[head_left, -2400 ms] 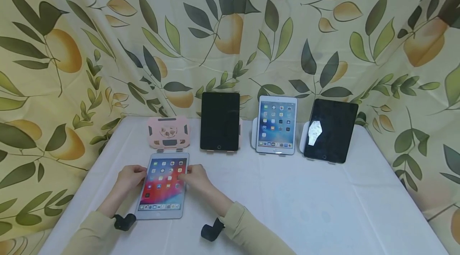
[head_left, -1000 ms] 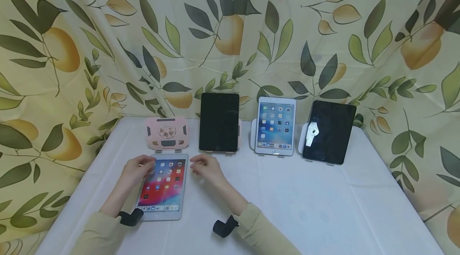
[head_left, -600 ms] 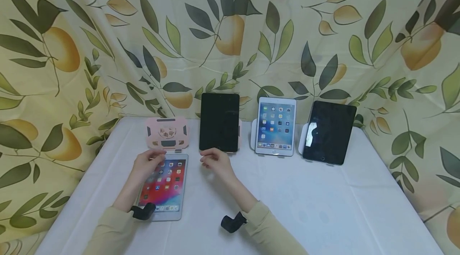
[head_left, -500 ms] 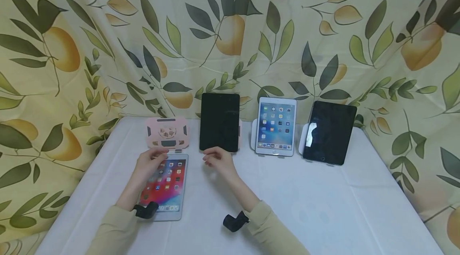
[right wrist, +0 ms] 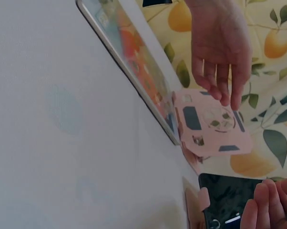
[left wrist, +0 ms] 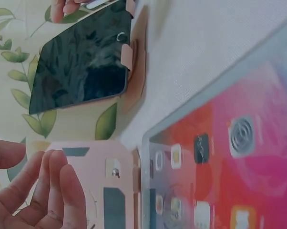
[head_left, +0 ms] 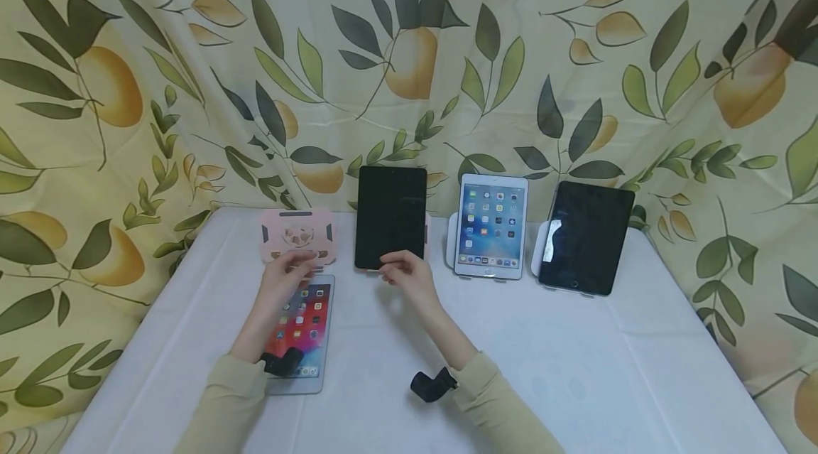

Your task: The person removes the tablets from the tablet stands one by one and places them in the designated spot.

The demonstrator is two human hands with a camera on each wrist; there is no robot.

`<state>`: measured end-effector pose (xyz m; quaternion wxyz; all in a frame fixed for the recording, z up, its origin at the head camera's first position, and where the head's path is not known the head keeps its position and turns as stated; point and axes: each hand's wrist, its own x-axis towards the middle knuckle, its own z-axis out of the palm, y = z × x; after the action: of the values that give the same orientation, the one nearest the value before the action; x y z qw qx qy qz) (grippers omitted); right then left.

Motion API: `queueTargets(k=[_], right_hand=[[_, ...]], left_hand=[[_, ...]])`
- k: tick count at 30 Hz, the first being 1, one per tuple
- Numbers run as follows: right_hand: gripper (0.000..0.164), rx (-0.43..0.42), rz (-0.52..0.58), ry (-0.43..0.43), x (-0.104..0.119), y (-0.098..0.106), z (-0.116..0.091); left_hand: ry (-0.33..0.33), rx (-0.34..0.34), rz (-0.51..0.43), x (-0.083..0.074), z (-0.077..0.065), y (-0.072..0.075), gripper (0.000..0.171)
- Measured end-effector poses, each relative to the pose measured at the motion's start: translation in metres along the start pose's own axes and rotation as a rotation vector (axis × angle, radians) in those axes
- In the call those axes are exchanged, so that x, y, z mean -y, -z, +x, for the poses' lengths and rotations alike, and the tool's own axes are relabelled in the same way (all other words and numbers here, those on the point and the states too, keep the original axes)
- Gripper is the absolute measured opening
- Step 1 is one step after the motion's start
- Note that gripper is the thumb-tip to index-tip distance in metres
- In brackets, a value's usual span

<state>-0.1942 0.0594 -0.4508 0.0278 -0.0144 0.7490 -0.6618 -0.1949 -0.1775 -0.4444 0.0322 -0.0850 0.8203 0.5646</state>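
Note:
My left hand (head_left: 287, 280) is above the top edge of a silver tablet (head_left: 314, 330) with a red, app-filled screen, in the head view. Its fingers are bent loosely and hold nothing; in the left wrist view the spread fingertips (left wrist: 55, 167) overlap the pink stand (head_left: 277, 228). That stand is bare, and the silver tablet lies flat on the table before it. My right hand (head_left: 412, 278), empty too and with relaxed fingers, overlaps the lower edge of a black tablet (head_left: 391, 212) propped on another pink stand. My left forearm covers part of the silver tablet.
To the right, a white tablet (head_left: 493, 223) with a lit blue screen leans on a white stand. Beside it a dark-screened tablet (head_left: 589, 237) tilts on another white stand. A patterned curtain (head_left: 409, 63) hangs behind the white tablecloth (head_left: 549, 361).
Both hands were at the silver tablet's sides and have come off it. They have moved right and farther back, toward the stands. The tablets stay in place.

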Motion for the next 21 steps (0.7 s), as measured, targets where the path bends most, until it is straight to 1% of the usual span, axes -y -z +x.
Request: queueTargets(k=[4, 7, 11, 17, 21], right_hand=[[0.019, -0.029, -0.011, 0.002, 0.0, 0.006, 0.005], [0.018, -0.058, -0.012, -0.005, -0.001, 0.011, 0.009], [0.019, -0.09, -0.018, -0.005, 0.0, 0.015, 0.014], [0.021, -0.13, -0.035, 0.008, 0.002, 0.022, 0.02], [0.021, -0.163, -0.047, 0.034, 0.002, 0.026, 0.027]], left_hand=[[0.01, 0.011, -0.022, -0.002, 0.003, -0.006, 0.037], [0.012, 0.009, -0.071, -0.004, 0.005, -0.011, 0.036], [0.004, -0.018, -0.145, -0.006, 0.009, -0.018, 0.034], [0.026, -0.047, -0.184, -0.01, 0.018, -0.028, 0.034], [0.012, -0.058, -0.23, -0.013, 0.023, -0.034, 0.033]])
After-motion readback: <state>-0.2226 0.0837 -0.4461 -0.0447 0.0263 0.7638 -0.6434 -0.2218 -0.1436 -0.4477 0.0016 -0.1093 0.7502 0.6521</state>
